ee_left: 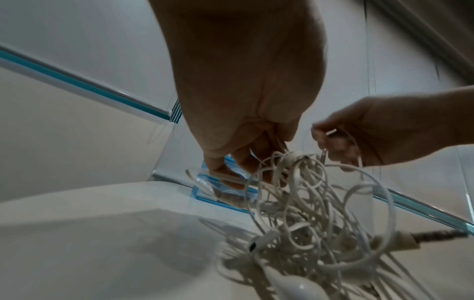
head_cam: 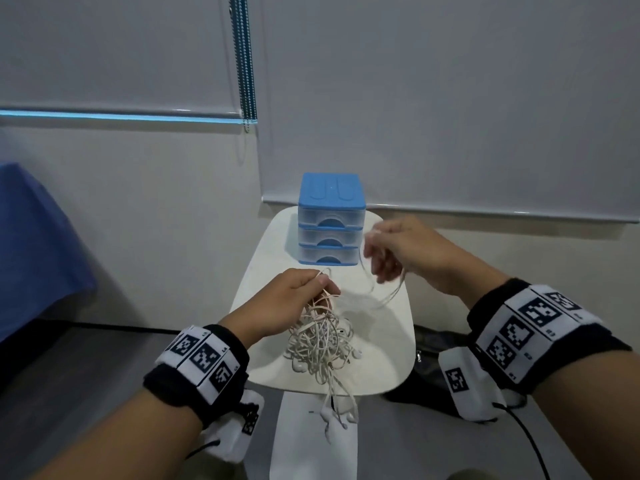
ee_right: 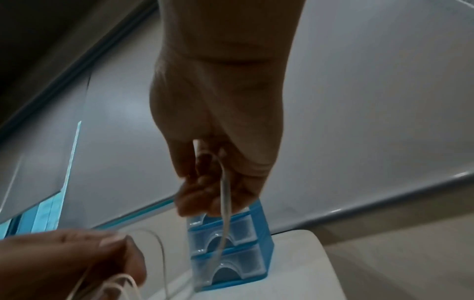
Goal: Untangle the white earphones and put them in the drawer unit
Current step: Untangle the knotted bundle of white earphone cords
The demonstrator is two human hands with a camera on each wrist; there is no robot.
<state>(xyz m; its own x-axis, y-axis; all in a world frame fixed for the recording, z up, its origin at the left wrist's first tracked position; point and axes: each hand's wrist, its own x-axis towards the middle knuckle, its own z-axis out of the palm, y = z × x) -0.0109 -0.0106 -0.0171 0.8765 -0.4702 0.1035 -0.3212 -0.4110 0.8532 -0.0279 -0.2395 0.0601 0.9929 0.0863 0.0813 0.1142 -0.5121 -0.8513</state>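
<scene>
Untangling is underway: her left hand (head_cam: 294, 299) grips the earphones (head_cam: 322, 344), right hand (head_cam: 398, 251) pinches a loose strand, which next needs drawing free; the drawer unit (head_cam: 331, 223) sits closed.

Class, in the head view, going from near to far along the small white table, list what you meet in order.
Dangling earbuds → tangled earphone bundle → left hand gripping its top → right hand pulling a loose cable → blue drawer unit, drawers closed.
</scene>
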